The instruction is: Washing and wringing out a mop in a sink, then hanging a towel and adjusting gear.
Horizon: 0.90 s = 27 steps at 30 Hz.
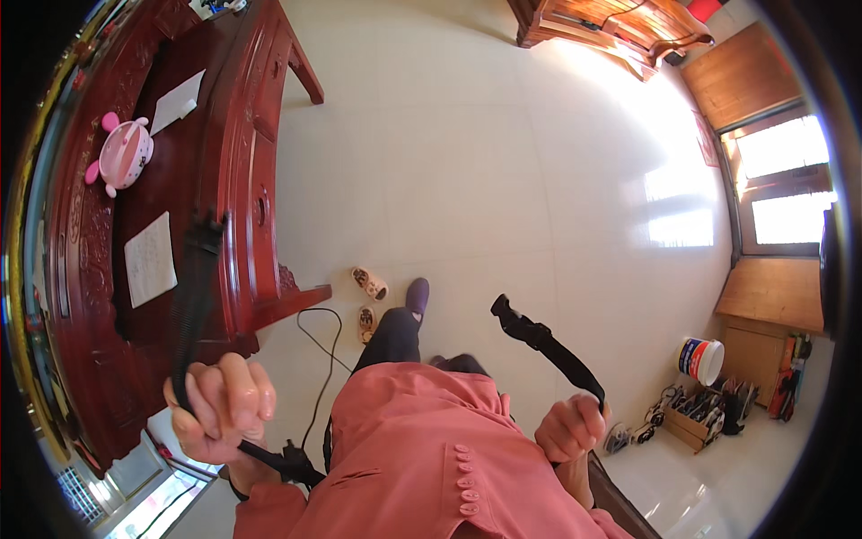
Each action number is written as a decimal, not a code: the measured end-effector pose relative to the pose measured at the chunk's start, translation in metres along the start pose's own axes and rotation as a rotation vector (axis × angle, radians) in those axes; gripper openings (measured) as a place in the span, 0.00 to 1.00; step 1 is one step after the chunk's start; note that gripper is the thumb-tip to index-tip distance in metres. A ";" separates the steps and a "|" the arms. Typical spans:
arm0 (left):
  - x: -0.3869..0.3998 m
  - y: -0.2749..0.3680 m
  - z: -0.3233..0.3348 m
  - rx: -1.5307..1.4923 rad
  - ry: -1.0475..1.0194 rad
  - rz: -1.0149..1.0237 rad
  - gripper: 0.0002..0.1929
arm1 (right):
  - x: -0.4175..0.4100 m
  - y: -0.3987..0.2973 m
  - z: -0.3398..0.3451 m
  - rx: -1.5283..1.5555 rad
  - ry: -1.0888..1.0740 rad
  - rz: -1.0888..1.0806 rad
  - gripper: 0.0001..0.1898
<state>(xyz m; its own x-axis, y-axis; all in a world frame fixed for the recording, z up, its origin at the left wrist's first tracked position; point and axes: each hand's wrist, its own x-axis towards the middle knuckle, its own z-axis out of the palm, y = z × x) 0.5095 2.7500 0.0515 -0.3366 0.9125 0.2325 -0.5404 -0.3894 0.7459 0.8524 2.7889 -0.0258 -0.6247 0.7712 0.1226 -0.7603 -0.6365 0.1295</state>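
My left hand [219, 404] grips a black webbing strap [183, 316] whose buckle end [205, 234] sticks up, somewhat blurred, in front of the red wooden cabinet. Below that fist the strap runs toward my waist through a black plastic adjuster [294, 461]. In my right hand [572, 428] is another black strap [572, 362], which arches out over the floor. A black side-release buckle half [515, 321] tips its free end. The two buckle ends are far apart and not joined.
A dark red carved cabinet [232, 168] on the left bears paper sheets [151, 259] and a pink toy-like bowl [126, 153]. Child-sized shoes [370, 283] and a thin cable [335, 337] lie by its foot. A white bucket [707, 360] and a shoe box [687, 428] stand at right.
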 end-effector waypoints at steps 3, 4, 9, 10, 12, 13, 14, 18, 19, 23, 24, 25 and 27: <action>0.048 -0.013 0.000 -0.091 0.063 0.011 0.23 | 0.050 -0.004 -0.015 -0.038 0.062 -0.006 0.21; 0.061 -0.020 -0.001 -0.089 0.055 -0.015 0.24 | 0.065 -0.005 -0.021 -0.023 0.098 -0.019 0.20; 0.131 -0.060 -0.013 0.035 0.049 -0.243 0.24 | 0.130 -0.024 -0.045 0.015 0.243 -0.080 0.18; 0.147 -0.073 -0.018 -0.016 0.030 -0.293 0.24 | 0.141 -0.031 -0.051 0.010 0.300 -0.103 0.18; 0.176 -0.091 -0.024 0.025 0.057 -0.415 0.22 | 0.165 -0.039 -0.062 0.029 0.351 -0.110 0.17; 0.192 -0.100 -0.025 0.061 0.076 -0.467 0.22 | 0.178 -0.044 -0.067 0.045 0.400 -0.120 0.17; 0.206 -0.109 -0.029 0.086 0.082 -0.503 0.22 | 0.190 -0.051 -0.072 0.066 0.414 -0.111 0.17; 0.278 -0.138 -0.030 0.170 0.060 -0.656 0.22 | 0.252 -0.080 -0.083 0.102 0.486 -0.138 0.17; 0.296 -0.145 -0.031 0.159 0.069 -0.683 0.22 | 0.270 -0.087 -0.084 0.107 0.513 -0.123 0.17; 0.368 -0.169 -0.039 0.121 -0.195 -0.814 0.18 | 0.334 -0.109 -0.082 0.132 0.565 -0.148 0.17; 0.382 -0.178 -0.037 0.120 -0.213 -0.806 0.19 | 0.348 -0.113 -0.084 0.136 0.565 -0.157 0.17; 0.398 -0.184 -0.036 0.112 -0.229 -0.837 0.19 | 0.360 -0.115 -0.087 0.153 0.596 -0.144 0.16; 0.426 -0.196 -0.043 0.102 -0.241 -0.908 0.19 | 0.383 -0.118 -0.091 0.172 0.631 -0.148 0.16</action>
<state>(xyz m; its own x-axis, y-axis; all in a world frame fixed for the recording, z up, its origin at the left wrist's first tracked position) 0.4389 3.2092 -0.0222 0.3545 0.8673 -0.3494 -0.4438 0.4850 0.7535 0.6869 3.1606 -0.0835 -0.5404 0.6765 -0.5003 -0.8392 -0.4764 0.2624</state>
